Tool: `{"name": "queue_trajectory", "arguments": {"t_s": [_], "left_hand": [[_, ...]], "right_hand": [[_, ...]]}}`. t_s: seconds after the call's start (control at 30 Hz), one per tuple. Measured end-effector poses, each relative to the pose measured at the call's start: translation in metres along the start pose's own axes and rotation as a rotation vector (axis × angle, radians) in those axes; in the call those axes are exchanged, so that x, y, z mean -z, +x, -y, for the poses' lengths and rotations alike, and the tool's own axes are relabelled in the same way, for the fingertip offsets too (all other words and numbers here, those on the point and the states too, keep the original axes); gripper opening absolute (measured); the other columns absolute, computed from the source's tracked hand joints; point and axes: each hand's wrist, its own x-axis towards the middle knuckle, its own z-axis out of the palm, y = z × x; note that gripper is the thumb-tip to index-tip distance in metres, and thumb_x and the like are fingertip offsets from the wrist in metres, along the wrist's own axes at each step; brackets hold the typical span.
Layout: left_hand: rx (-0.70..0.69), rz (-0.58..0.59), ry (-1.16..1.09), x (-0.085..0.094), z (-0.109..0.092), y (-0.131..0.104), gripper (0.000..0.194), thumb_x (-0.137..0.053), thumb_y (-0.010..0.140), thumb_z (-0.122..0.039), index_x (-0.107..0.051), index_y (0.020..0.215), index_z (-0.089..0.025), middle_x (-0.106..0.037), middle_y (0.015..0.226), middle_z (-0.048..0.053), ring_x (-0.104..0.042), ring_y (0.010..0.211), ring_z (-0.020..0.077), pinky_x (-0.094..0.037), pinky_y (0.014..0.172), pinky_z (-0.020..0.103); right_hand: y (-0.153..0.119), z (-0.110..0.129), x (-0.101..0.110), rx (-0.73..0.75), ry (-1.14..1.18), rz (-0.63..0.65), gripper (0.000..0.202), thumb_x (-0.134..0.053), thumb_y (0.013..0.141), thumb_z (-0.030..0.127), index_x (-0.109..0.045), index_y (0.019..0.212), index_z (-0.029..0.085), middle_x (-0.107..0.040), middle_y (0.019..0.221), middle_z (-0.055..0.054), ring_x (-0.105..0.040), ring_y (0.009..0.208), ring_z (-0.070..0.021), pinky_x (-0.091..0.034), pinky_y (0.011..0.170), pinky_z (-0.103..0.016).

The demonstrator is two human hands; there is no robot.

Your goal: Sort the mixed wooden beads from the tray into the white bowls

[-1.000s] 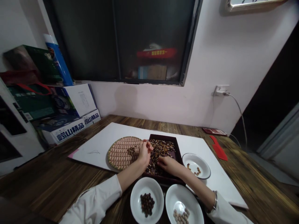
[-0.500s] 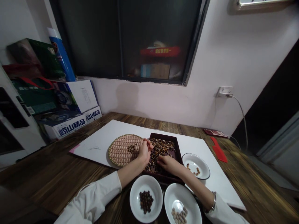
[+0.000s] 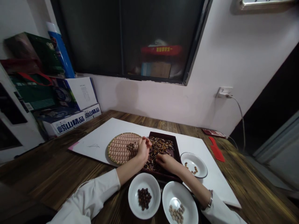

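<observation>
A dark red tray (image 3: 177,149) holds many small round beads (image 3: 161,144) in brown, yellow, black and pale tones. My left hand (image 3: 143,150) hovers at the tray's left edge, its fingers curled inward, and whatever it may hold is hidden. Down among the beads is my right hand (image 3: 165,162), with fingers pressed together at the tray's near part; what lies between them cannot be seen. Left of the tray, a round woven mat (image 3: 118,149) carries a small cluster of greenish-brown beads (image 3: 131,147), close to my left hand.
A white bowl (image 3: 132,199) of dark brown beads and another white bowl (image 3: 167,194) of pale beads stand nearest me. To the right, a third bowl (image 3: 202,163) holds several orange-brown beads. A white board (image 3: 93,149) lies underneath; a red scraper (image 3: 217,151) and a phone (image 3: 213,133) lie farther right.
The whole view has shifted slightly. Both hands keep nearly the same places and poses over the tray.
</observation>
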Motion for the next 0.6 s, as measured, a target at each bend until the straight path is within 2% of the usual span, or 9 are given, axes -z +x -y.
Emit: {"name": "queue_trajectory", "arguments": {"t_s": [0.37, 0.6], "left_hand": [[-0.034, -0.085, 0.029, -0.002, 0.0, 0.005, 0.017, -0.046, 0.074, -0.001, -0.054, 0.079, -0.015, -0.054, 0.07, -0.002, -0.045, 0.055, 0.0056, -0.036, 0.057, 0.02], [-0.056, -0.058, 0.043, 0.005, 0.01, 0.002, 0.015, -0.05, 0.072, -0.005, -0.057, 0.082, -0.015, -0.055, 0.072, -0.001, -0.047, 0.057, 0.0059, -0.036, 0.057, 0.02]], "right_hand": [[-0.001, 0.0, 0.001, -0.001, -0.005, 0.007, 0.019, -0.048, 0.096, 0.023, -0.061, 0.085, 0.015, -0.067, 0.087, -0.008, -0.051, 0.071, -0.0127, -0.033, 0.066, -0.023], [0.001, -0.004, -0.002, 0.014, -0.019, -0.005, 0.02, -0.048, 0.096, 0.024, -0.061, 0.084, 0.015, -0.067, 0.084, -0.007, -0.049, 0.068, -0.0119, -0.031, 0.064, -0.023]]}}
